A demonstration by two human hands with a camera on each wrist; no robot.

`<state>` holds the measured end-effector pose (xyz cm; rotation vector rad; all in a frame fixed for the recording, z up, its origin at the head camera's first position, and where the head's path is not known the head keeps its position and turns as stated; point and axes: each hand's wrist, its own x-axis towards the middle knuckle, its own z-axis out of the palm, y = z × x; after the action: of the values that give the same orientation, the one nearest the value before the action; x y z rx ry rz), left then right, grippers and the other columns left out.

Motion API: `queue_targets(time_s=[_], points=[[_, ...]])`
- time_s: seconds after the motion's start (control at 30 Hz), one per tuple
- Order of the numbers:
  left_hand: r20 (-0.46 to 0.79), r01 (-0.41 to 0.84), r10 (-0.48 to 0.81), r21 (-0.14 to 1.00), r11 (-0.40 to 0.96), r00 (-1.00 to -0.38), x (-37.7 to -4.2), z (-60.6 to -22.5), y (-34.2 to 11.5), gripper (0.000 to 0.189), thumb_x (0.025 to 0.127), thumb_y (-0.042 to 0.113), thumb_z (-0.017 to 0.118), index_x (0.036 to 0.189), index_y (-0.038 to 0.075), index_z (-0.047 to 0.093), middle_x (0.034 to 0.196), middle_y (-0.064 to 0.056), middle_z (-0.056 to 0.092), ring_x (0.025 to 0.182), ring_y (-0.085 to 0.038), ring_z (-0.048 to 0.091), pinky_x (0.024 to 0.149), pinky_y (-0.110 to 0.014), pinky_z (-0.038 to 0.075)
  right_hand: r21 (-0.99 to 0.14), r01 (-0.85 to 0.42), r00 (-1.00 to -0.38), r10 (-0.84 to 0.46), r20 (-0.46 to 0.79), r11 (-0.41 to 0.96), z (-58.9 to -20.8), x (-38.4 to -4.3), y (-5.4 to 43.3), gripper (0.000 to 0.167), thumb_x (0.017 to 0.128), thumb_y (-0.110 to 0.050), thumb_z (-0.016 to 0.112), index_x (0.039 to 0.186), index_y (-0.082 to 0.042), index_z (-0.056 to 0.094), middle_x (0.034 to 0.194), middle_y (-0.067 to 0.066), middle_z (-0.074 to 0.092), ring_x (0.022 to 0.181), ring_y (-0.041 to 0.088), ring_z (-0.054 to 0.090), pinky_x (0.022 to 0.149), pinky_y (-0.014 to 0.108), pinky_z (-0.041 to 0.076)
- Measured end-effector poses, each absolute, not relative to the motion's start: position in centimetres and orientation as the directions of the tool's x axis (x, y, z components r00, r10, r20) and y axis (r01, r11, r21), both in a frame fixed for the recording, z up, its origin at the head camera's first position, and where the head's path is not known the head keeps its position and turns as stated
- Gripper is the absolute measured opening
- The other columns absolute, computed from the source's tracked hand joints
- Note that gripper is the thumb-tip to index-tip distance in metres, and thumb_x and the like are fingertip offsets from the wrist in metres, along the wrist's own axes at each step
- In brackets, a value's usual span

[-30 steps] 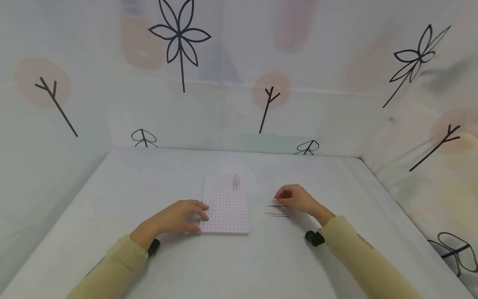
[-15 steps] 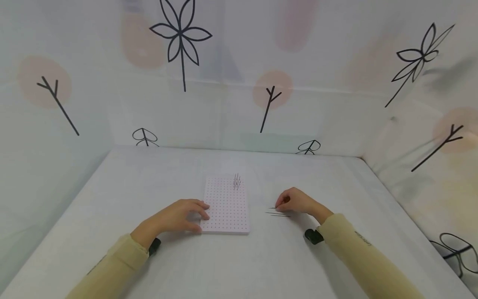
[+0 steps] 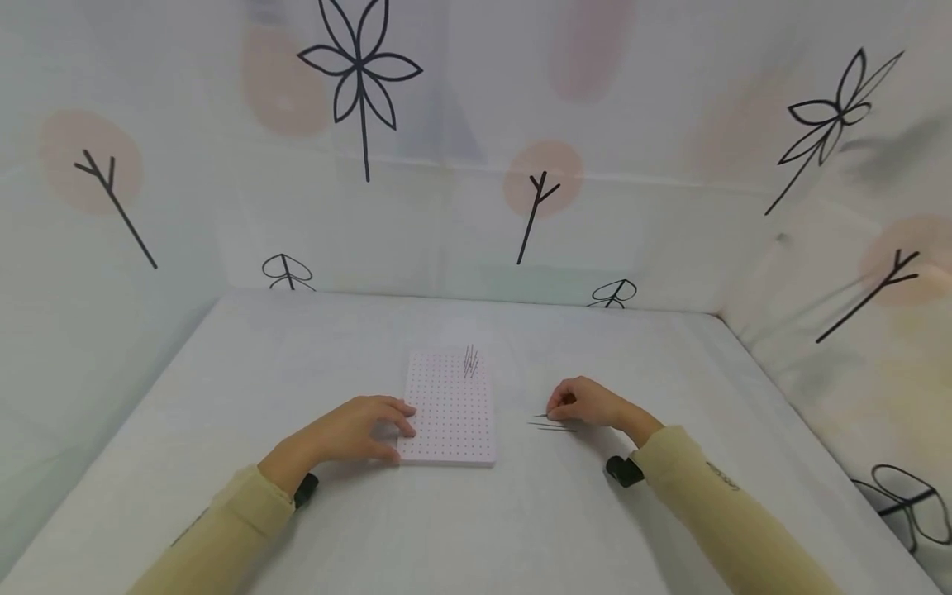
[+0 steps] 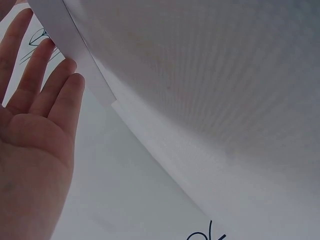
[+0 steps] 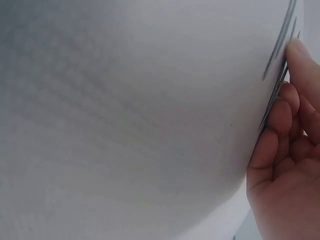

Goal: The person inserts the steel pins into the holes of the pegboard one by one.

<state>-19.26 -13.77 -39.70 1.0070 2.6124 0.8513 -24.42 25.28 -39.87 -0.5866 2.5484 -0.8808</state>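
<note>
A white board (image 3: 449,413) with rows of small holes lies flat on the table. My left hand (image 3: 348,434) rests at its left edge, fingers spread and gently bent; in the left wrist view the fingertips meet the board's side (image 4: 67,37). Several thin dark rods (image 3: 471,362) stand in the holes at the far right corner. Right of the board, my right hand (image 3: 595,405) pinches a thin dark rod (image 3: 540,416) between thumb and fingers, low against the table. Two more thin rods (image 3: 552,426) lie just in front of that hand, side by side.
The white table (image 3: 461,537) reaches back to a patterned cloth wall (image 3: 439,223), with more cloth at both sides. A dark device (image 3: 623,471) sits under the right wrist, and another dark device (image 3: 306,491) under the left.
My right hand has come down slightly onto the farthest of the loose rods, and its thumb and fingers have closed on it. The left hand and the board have stayed put.
</note>
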Motion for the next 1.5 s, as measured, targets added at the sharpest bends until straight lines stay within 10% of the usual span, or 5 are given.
queue_targets(time_s=[0.63, 1.17, 1.5], points=[[0.019, 0.548, 0.666, 0.586, 0.597, -0.746, -19.2, -39.8, -14.1, 0.027, 0.074, 0.022, 0.079, 0.099, 0.02, 0.07, 0.127, -0.005, 0.056, 0.124, -0.032, 0.043, 0.103, -0.05, 0.031, -0.678, -0.29, -0.884, -0.461, -0.081, 0.675, -40.0, -24.3, 25.2, 0.006, 0.096, -0.007, 0.048, 0.097, -0.001, 0.049, 0.088, 0.004, 0.05, 0.082, 0.019, 0.046, 0.071, 0.032, 0.042], [0.026, 0.549, 0.664, 0.588, 0.594, -0.747, -19.1, -39.7, -14.0, 0.027, 0.073, 0.02, 0.079, 0.098, 0.019, 0.07, 0.126, -0.004, 0.057, 0.124, -0.031, 0.044, 0.102, -0.051, 0.032, -0.73, -0.301, -0.903, -0.429, 0.013, 0.614, -39.8, -24.6, 23.7, 0.022, 0.091, -0.003, 0.058, 0.112, 0.001, 0.061, 0.096, 0.009, 0.062, 0.083, 0.019, 0.054, 0.073, 0.029, 0.048], [0.013, 0.545, 0.669, 0.591, 0.595, -0.744, -19.3, -39.8, -13.8, 0.027, 0.073, 0.019, 0.079, 0.098, 0.019, 0.07, 0.127, -0.003, 0.056, 0.125, -0.029, 0.043, 0.103, -0.049, 0.032, -0.822, -0.267, -0.931, -0.355, 0.085, 0.502, -37.6, -23.5, 21.3, 0.02, 0.091, 0.002, 0.054, 0.108, 0.013, 0.054, 0.103, 0.028, 0.058, 0.09, 0.038, 0.059, 0.08, 0.051, 0.049]])
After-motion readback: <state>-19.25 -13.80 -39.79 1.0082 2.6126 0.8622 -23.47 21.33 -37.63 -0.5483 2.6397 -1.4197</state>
